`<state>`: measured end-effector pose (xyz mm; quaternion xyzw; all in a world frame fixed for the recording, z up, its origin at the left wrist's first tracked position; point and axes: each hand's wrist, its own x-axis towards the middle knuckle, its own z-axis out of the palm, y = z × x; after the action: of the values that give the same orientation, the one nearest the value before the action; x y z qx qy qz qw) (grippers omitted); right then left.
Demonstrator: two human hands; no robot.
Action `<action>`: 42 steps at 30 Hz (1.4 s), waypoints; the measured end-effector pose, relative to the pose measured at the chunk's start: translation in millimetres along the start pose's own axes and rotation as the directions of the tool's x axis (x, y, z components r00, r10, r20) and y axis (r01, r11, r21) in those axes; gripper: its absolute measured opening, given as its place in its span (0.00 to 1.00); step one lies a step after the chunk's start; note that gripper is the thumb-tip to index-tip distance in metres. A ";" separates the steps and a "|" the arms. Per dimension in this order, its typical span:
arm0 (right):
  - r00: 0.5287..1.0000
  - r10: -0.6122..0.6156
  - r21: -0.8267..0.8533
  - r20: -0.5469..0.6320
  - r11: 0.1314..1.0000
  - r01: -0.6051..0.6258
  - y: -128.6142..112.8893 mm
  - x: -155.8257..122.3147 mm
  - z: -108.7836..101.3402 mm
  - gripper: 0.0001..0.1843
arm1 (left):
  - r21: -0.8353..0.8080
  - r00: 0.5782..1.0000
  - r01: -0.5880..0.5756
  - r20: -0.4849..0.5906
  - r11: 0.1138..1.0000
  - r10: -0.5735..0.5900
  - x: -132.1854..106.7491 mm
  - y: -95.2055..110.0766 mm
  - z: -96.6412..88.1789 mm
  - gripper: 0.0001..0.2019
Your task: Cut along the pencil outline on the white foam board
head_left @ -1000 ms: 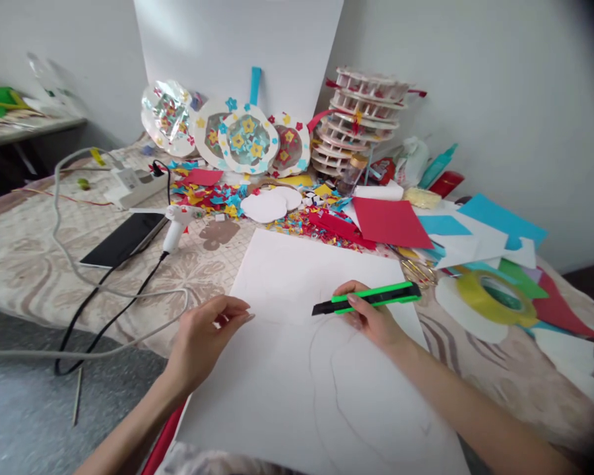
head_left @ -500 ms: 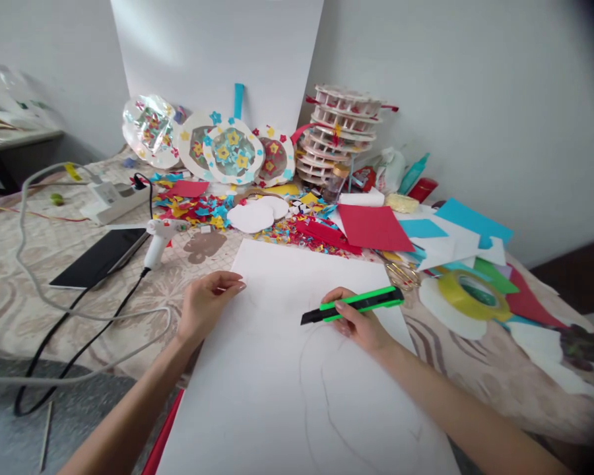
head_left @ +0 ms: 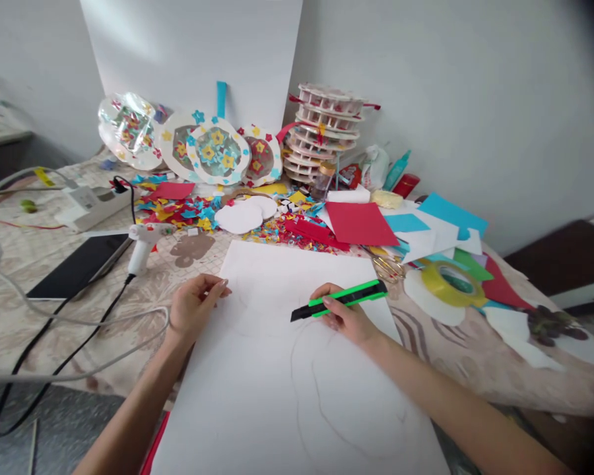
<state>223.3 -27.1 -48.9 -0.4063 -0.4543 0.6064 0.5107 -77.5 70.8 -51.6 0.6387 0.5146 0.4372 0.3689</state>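
A large white board (head_left: 247,389) lies in front of me, its near end running past the table's front edge. Faint curved pencil lines mark its lower right part. At the board's left edge is my left hand (head_left: 193,307), thumb and fingers closed around that edge. My right hand (head_left: 344,320) grips a green and black utility knife (head_left: 349,298) over the board's right half. The knife points left, its black tip just above the top of the drawn curve. Whether any blade sticks out or touches the board, I cannot tell.
Beyond the board lie white paper shapes (head_left: 238,218), colourful scraps (head_left: 188,210) and a red sheet (head_left: 359,224). Yellow tape (head_left: 453,284) and scissors (head_left: 389,269) sit to the right. A corded glue gun (head_left: 141,251) and black tablet (head_left: 79,267) are left. Flower-decorated lanterns (head_left: 245,161) stand behind.
The whole view has shifted, with everything appearing farther left. Both hands keep nearly the same places on the board, and the knife stays in my right hand.
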 end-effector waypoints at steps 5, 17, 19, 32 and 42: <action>1.000 0.008 -0.001 -0.014 1.000 -0.008 -2.8 -0.1 1.6 0.13 | 0.042 0.998 -0.047 0.050 0.998 0.045 -0.2 1.5 -0.5 0.18; 0.969 -0.018 0.191 -0.248 0.979 0.067 -17.3 15.2 -9.5 0.15 | 0.016 0.996 -0.052 0.074 0.999 0.051 -0.3 -0.7 0.2 0.17; 0.924 -0.039 0.253 -0.380 0.957 0.145 -30.9 27.7 -27.1 0.16 | 0.016 0.996 -0.050 0.078 0.999 0.049 -0.5 -1.3 -0.3 0.17; 0.762 0.141 0.420 -0.632 0.889 0.183 -79.5 84.1 -100.5 0.25 | 0.019 0.996 -0.046 0.072 0.999 0.045 -2.3 5.0 -0.5 0.17; 0.726 0.240 0.391 -0.644 0.919 0.043 -84.4 54.1 -97.2 0.30 | 0.017 0.996 -0.046 0.074 0.999 0.045 -3.4 4.6 -1.1 0.16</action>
<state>329.4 45.1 6.1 -0.5172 -0.0865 0.5178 0.6760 -77.3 66.6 -47.6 0.6692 0.4901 0.4169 0.3718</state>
